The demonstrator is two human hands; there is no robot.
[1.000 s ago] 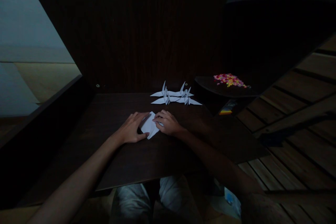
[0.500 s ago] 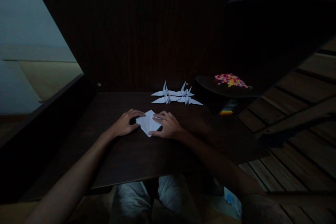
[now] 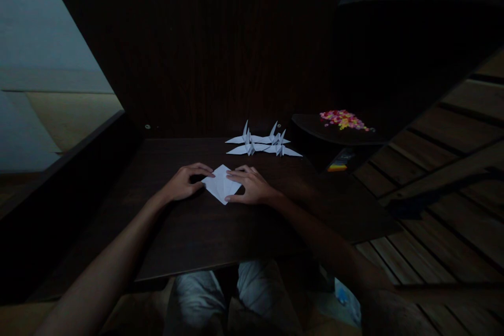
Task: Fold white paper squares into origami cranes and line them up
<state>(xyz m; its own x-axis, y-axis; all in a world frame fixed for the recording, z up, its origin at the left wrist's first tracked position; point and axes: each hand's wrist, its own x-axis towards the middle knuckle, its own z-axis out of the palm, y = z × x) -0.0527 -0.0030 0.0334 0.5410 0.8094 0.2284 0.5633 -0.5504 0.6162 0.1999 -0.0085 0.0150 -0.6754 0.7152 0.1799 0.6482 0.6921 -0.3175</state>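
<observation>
A white sheet of origami paper point(image 3: 220, 184), folded into a diamond with creases, lies on the dark desk in front of me. My left hand point(image 3: 186, 182) holds its left corner, index fingertip on the upper left edge and thumb at the lower left. On the other side, my right hand point(image 3: 252, 186) holds the right part, with its fingers over the upper right edge and its thumb near the bottom corner. Behind the paper stand several white folded paper cranes point(image 3: 254, 147) with pointed wings, set close together in two rows.
A pile of small pink, red and yellow pieces point(image 3: 344, 119) sits on a low rounded shelf point(image 3: 311, 128) to the right. Under it is a colourful striped item point(image 3: 337, 167). A dark panel point(image 3: 220, 52) rises behind the desk point(image 3: 189, 241). A raised side board point(image 3: 79, 168) borders the left.
Both hands stay on the paper with very small finger shifts. The right fingers lie slightly further over its upper right edge. The whole view has shifted slightly.
</observation>
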